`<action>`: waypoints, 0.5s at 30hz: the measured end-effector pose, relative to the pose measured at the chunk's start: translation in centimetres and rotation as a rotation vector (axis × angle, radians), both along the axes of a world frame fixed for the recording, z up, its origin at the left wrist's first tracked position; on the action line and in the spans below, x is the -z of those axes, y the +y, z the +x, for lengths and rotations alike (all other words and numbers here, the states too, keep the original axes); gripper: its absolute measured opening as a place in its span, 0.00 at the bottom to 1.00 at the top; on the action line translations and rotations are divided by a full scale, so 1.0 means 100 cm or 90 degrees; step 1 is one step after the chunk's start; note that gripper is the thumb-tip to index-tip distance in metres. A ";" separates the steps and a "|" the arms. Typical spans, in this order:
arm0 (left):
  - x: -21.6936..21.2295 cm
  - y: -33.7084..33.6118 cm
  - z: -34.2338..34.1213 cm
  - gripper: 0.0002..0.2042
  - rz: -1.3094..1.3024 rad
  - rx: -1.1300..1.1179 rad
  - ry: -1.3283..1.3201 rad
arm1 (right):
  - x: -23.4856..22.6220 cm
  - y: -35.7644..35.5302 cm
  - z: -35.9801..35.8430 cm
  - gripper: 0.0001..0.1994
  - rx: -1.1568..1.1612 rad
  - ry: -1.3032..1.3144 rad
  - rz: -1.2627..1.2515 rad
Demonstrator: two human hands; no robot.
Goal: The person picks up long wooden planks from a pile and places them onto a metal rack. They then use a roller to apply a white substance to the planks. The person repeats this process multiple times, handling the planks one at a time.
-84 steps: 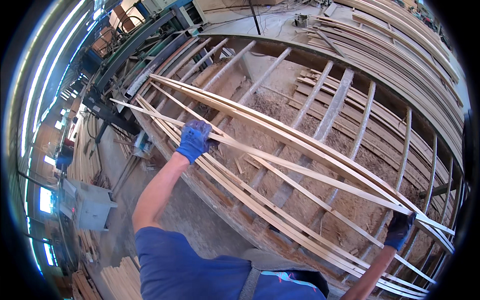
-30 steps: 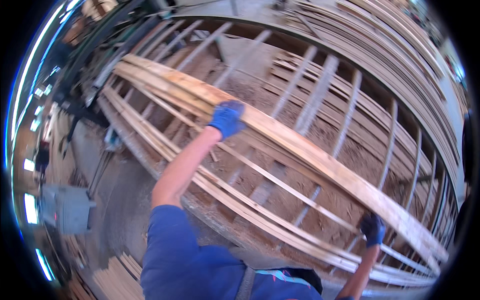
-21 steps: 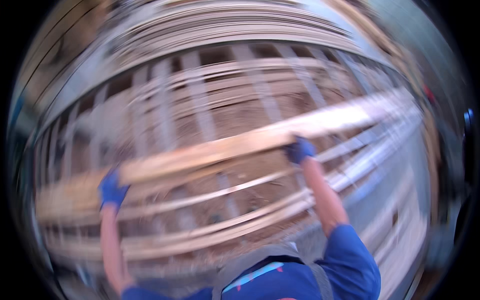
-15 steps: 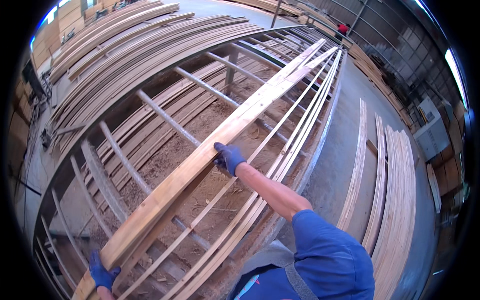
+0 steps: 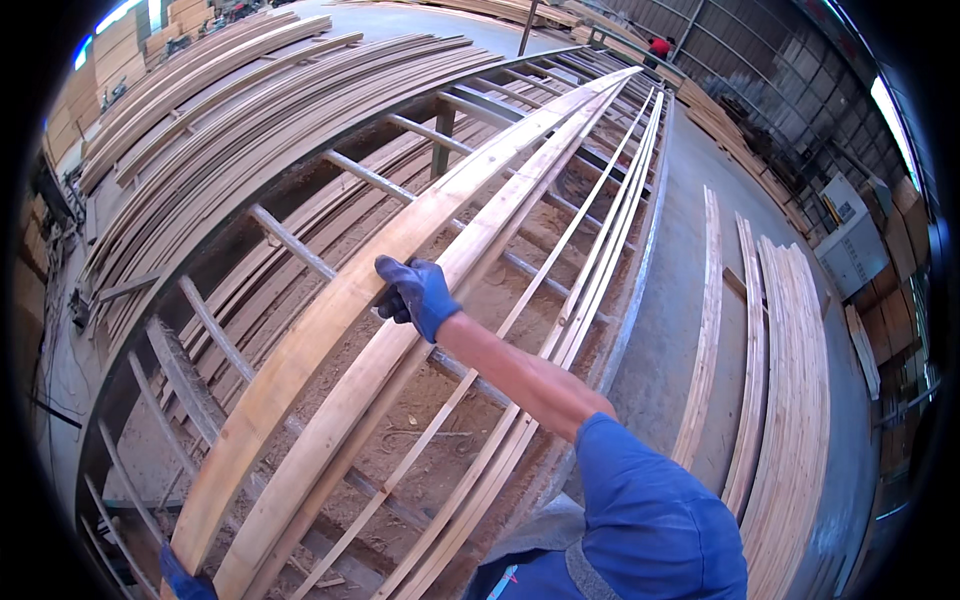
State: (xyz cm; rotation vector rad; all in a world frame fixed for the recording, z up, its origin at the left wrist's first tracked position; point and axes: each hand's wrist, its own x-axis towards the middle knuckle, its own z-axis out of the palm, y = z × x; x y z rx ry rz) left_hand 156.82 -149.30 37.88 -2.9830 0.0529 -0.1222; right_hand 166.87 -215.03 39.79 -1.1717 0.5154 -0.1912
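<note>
Blue-gloved right hand rests half-curled fingers against a wooden plank slanting lengthwise from lower left to upper right, left hand at its near end, both grips unclear.

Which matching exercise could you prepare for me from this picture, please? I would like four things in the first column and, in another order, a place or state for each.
Things:
1. Right hand
2. Left hand
3. Stack of boards
4. Long metal frame

Places and states:
A. Lying on the grey floor, on the picture's right side
B. Has metal crossbars in a row
C. Near the picture's middle, at the edge of a wide board
D. At the lower left rim, only partly in view

Right pairs: 1-C, 2-D, 3-A, 4-B
</note>
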 end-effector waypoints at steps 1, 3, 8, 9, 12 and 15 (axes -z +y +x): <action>0.000 -0.002 0.005 0.35 0.007 -0.004 0.006 | 0.003 -0.002 0.009 0.22 0.004 -0.010 -0.019; 0.007 0.002 0.018 0.32 0.019 0.095 -0.058 | 0.010 -0.006 0.021 0.22 -0.002 0.009 -0.035; 0.109 0.122 0.034 0.43 -0.072 0.093 -0.229 | 0.025 0.006 0.079 0.20 -0.083 0.006 0.014; 0.107 0.089 0.071 0.44 -0.084 0.136 -0.213 | 0.043 -0.021 0.077 0.20 -0.050 0.013 0.023; 0.058 0.026 0.072 0.46 -0.080 0.083 -0.109 | 0.077 -0.031 0.089 0.19 -0.093 0.054 0.048; 0.047 0.006 0.068 0.48 -0.017 0.026 0.012 | 0.113 -0.020 0.095 0.19 -0.020 0.192 0.079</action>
